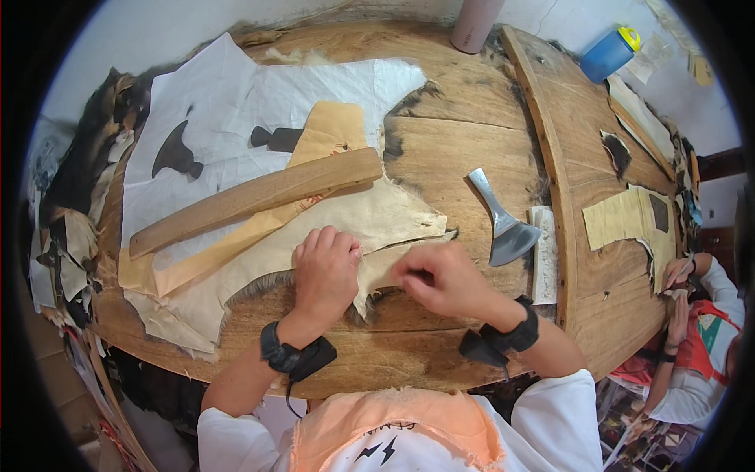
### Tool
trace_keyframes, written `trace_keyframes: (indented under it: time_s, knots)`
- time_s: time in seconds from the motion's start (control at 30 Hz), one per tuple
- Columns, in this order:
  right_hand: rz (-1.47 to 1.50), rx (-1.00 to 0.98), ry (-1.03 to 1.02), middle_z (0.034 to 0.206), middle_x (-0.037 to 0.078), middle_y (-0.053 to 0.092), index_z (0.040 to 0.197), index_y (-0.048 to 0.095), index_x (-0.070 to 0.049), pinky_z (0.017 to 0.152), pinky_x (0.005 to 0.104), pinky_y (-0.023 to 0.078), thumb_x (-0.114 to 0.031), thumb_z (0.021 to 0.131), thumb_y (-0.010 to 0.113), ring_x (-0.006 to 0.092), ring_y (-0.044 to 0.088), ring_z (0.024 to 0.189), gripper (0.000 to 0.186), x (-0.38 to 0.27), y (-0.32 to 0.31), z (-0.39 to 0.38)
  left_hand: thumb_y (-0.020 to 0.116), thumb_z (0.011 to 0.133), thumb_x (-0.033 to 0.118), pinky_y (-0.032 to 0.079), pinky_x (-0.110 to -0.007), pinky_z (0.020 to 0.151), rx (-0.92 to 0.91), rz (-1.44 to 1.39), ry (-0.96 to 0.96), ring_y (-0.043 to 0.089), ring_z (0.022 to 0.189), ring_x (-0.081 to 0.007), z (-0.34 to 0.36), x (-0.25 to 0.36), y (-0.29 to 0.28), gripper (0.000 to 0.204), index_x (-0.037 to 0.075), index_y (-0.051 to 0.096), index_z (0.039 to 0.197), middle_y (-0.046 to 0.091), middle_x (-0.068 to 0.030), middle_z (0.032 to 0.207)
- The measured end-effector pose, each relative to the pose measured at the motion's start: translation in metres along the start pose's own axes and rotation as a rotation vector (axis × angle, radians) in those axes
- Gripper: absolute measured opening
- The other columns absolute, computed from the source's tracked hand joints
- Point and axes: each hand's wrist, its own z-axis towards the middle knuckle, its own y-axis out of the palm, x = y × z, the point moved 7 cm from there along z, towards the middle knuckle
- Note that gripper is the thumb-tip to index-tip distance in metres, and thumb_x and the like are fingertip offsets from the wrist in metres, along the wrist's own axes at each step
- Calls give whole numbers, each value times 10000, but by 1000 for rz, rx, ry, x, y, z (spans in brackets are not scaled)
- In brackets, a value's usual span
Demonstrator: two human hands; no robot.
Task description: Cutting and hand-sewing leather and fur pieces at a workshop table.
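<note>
A cream hide (pixel 314 236) with dark fur along its edges lies skin side up on the wooden table. A slit runs across its right part, toward the right edge. My left hand (pixel 326 267) rests on the hide just left of that strip, fingers curled and closed at its edge. Over the strip's lower right side, my right hand (pixel 447 282) is closed in a fist; something dark shows between the fingers, too hidden to name. A half-moon knife (pixel 513 236) with a metal handle lies to the right of the hide, out of my hands.
A wooden bar (pixel 259 200) lies across the hide, tan paper (pixel 334 130) and white sheet (pixel 228 102). Two dark blade-shaped pieces lie there. A raised wooden strip (pixel 543 157) divides the table. Bottles stand at the back; another person (pixel 712 338) works at the right.
</note>
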Motion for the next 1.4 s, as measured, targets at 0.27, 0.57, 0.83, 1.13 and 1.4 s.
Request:
trace_keyframes:
  time_s: [0.27, 0.57, 0.83, 1.13, 1.4]
  knots:
    - [107, -157, -99, 739, 116, 636, 827, 668, -42, 584, 318, 464, -49, 744, 625, 248, 600, 636, 93, -15, 12, 11, 596, 733, 43, 357, -354, 691, -41, -240, 34, 477, 799, -220, -3, -5, -17, 138, 119, 659, 830, 518, -20, 820]
    - [-89, 105, 79, 714, 112, 649, 849, 677, -32, 566, 293, 488, -58, 752, 630, 204, 619, 591, 110, 16, 22, 20, 610, 748, 11, 416, -293, 702, -4, -185, -57, 471, 775, -224, -18, -1, -36, 214, 97, 705, 919, 533, -52, 794]
    - [-197, 180, 20, 716, 134, 624, 791, 647, -26, 579, 350, 485, -47, 705, 612, 293, 605, 624, 95, 12, 10, 9, 638, 770, 89, 414, -321, 691, -10, -271, -117, 496, 775, -216, -4, -7, -11, 126, 35, 677, 877, 543, -76, 760]
    - [81, 0, 108, 709, 127, 619, 798, 645, -31, 580, 324, 476, -59, 714, 602, 264, 597, 620, 98, 11, -2, -3, 602, 776, 82, 404, -396, 724, -38, -156, -47, 503, 809, -300, 2, 0, 1, 70, 50, 556, 817, 509, -103, 817]
    - [246, -50, -19, 688, 101, 627, 823, 665, -50, 578, 291, 471, -65, 735, 621, 211, 596, 585, 99, -6, 5, 17, 592, 745, 22, 432, -371, 689, -38, -373, 22, 507, 787, -268, 1, -4, -22, 148, 64, 669, 865, 531, -72, 805]
